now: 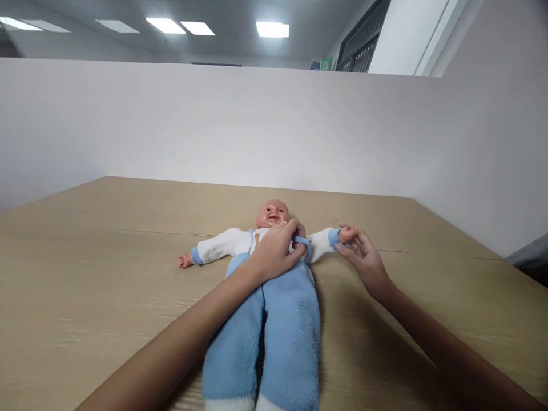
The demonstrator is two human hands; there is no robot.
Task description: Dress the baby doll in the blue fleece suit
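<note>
A baby doll (270, 213) lies on its back on the wooden table (107, 274), head away from me, arms spread. It wears a white top and fluffy blue dungarees (282, 325). My left hand (274, 251) rests on the doll's chest, fingers closed around the blue shoulder strap (303, 242). My right hand (362, 254) pinches the doll's small hand (346, 233) at the end of its blue-cuffed sleeve. The doll's other arm (201, 254) lies free on the table.
White partition walls (257, 125) enclose the table at the back and both sides. A dark object (531, 260) shows beyond the table's right edge. Ceiling lights are above the partition.
</note>
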